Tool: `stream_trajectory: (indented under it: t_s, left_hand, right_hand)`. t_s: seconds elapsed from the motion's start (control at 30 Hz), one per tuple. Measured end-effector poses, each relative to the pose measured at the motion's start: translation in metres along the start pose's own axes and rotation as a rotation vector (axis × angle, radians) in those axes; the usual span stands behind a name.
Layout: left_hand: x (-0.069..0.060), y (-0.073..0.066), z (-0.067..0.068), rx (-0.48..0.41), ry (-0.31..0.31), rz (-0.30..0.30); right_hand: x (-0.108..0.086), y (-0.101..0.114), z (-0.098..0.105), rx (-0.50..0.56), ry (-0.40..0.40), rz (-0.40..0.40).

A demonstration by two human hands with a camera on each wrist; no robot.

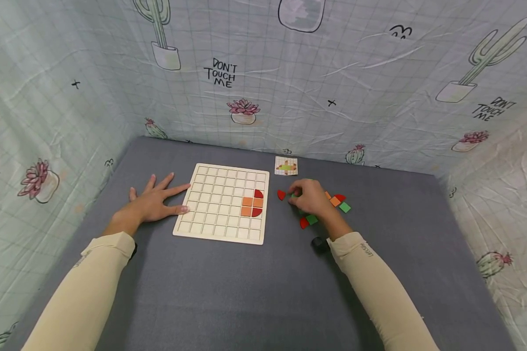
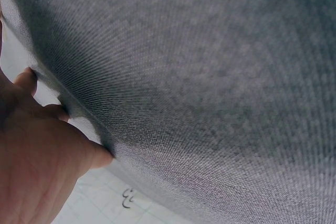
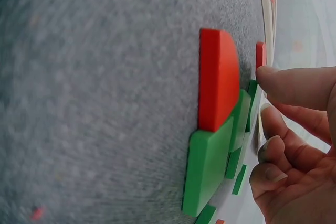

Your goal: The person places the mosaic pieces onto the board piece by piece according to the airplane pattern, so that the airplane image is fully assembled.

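- Cactus-print cloth [image 1: 290, 87] behind a dark grey counter [image 1: 224, 302], neat. What's touching what?
- Left hand [image 1: 155, 201] is spread, thumb and index fingertip on the left edge of a pale gridded board [image 1: 219, 195]. Right hand [image 1: 311, 196] is curled over small flat red, green and orange tiles [image 1: 345, 207] right of it; can't tell if it's pinching one.

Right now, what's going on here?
A person's left hand rests at the left edge of a pale gridded board; orange squares and red quarter-circles sit near its right edge. The right hand reaches among loose green squares beside the board; whether it pinches one is unclear.
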State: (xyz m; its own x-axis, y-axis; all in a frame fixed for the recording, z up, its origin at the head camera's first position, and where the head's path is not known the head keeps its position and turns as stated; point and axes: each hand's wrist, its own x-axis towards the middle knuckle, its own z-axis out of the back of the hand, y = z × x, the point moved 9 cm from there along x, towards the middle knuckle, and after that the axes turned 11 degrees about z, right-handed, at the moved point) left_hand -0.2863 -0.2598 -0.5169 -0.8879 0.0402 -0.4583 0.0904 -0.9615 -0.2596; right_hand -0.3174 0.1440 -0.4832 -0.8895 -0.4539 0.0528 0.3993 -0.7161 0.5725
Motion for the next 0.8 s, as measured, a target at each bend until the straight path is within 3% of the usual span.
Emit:
stream_trajectory:
  t_s: [0.8]
  left_hand:
    - [-0.003,-0.002,0.002,0.004,0.005,0.002]
  right_hand:
    - [-0.018,-0.022,0.019,0.018,0.032,-0.019]
